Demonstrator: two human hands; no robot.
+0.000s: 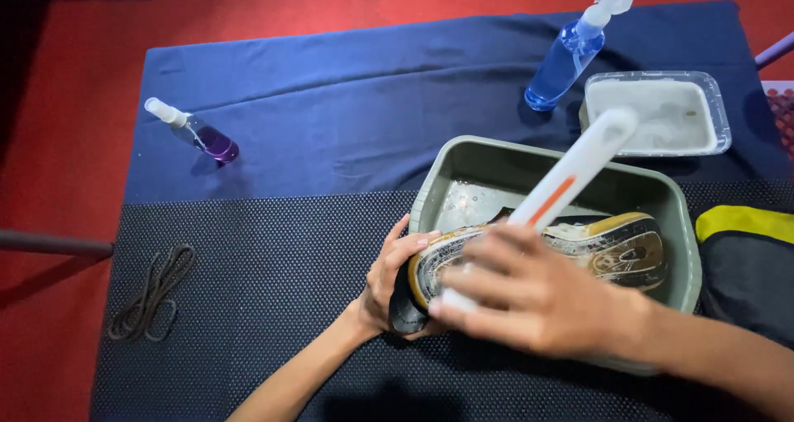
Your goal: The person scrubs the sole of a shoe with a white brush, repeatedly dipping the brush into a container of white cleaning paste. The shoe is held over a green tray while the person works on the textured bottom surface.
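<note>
Head view, left hand [395, 280]: clamped around the toe end of the shoe [546, 252], sole up, over the grey basin [681, 215].
Right hand [529, 300]: closed on the white brush handle [571, 174], held across the sole.
Handling: wet, soapy, likely slippery; rubber sole stiff, upper softer; best gripped at toe and heel.
Beyond the grip: blue spray bottle [571, 54], purple bottle [203, 137], laces [153, 294] lying left.

Soapy shoe [579, 244] over grey basin [682, 215]
</note>
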